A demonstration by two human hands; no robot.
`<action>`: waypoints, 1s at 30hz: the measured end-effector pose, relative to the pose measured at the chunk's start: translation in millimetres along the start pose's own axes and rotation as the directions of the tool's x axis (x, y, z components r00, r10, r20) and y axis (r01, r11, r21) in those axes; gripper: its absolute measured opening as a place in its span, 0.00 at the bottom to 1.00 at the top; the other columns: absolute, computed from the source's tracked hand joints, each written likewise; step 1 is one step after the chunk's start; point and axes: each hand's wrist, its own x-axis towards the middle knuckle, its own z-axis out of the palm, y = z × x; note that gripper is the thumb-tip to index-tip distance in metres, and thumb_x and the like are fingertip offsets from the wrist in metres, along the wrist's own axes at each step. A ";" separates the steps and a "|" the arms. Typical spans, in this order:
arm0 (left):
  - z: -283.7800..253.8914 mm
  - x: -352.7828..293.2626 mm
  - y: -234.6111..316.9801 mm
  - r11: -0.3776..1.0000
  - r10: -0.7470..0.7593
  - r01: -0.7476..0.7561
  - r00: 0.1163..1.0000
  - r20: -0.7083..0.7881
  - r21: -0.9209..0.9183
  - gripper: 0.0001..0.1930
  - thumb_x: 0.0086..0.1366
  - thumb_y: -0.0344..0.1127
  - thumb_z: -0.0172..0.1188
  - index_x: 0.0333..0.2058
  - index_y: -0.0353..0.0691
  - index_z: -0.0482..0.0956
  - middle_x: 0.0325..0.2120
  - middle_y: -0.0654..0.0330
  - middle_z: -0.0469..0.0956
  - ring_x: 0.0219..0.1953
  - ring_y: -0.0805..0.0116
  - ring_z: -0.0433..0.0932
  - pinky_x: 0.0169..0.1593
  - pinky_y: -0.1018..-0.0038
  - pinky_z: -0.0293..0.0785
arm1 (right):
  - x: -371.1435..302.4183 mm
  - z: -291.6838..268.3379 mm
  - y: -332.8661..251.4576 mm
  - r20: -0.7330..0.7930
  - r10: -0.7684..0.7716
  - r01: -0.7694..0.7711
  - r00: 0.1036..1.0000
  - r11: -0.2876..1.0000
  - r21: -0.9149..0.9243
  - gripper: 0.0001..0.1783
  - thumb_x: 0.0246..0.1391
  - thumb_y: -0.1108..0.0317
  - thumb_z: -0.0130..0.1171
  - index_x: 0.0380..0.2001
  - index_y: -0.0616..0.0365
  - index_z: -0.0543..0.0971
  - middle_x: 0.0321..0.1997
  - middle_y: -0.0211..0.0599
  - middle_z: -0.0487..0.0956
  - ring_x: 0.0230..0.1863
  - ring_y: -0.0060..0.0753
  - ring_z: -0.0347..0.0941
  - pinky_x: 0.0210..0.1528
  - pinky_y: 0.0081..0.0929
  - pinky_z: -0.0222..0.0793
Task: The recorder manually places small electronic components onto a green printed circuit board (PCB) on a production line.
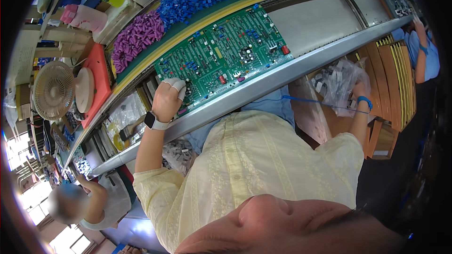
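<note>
Fingers of our left hand [168, 97] curled at eight o'clock on a green rectangular circuit board [217, 55]; our right hand [360, 91] touched a clear plastic bag [340, 83]; grips were unclear.

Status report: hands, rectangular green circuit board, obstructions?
Left hand over left end of rectangular green circuit board; grip unclear. Right hand at crumpled clear plastic bag. Only left hand covers part of board.

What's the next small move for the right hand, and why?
Likely to draw a grey part out with the right hand: that hand is at the clear bag holding such parts, while the left hand is at the left end of the green circuit board. Whether the right hand already grips anything is hidden.
</note>
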 end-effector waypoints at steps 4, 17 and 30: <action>1.5 0.4 -2.5 0.997 0.052 -0.053 0.998 0.019 0.053 0.10 0.46 0.24 0.61 0.30 0.37 0.75 0.29 0.56 0.75 0.32 0.56 0.73 0.37 0.67 0.71 | 9.5 -2.3 24.0 0.039 0.043 -0.040 0.998 0.997 -0.066 0.18 0.42 0.70 0.46 0.38 0.63 0.76 0.41 0.59 0.74 0.44 0.56 0.71 0.46 0.43 0.66; 1.0 -9.8 -9.5 0.993 0.098 -0.101 0.994 0.057 0.055 0.14 0.45 0.23 0.58 0.34 0.39 0.77 0.32 0.57 0.76 0.34 0.58 0.73 0.40 0.68 0.71 | -61.2 -139.0 -68.8 0.138 -0.294 0.223 0.946 0.898 0.380 0.13 0.49 0.73 0.46 0.38 0.63 0.76 0.33 0.42 0.78 0.32 0.32 0.73 0.33 0.25 0.67; -102.5 -183.8 3.5 0.596 -0.793 0.803 0.588 0.162 0.005 0.07 0.49 0.31 0.56 0.26 0.34 0.78 0.26 0.48 0.76 0.29 0.48 0.74 0.35 0.62 0.71 | -142.7 -124.1 -368.9 0.227 -0.963 0.370 0.145 0.265 0.890 0.13 0.53 0.78 0.46 0.43 0.60 0.71 0.40 0.30 0.71 0.35 0.19 0.66 0.39 0.18 0.63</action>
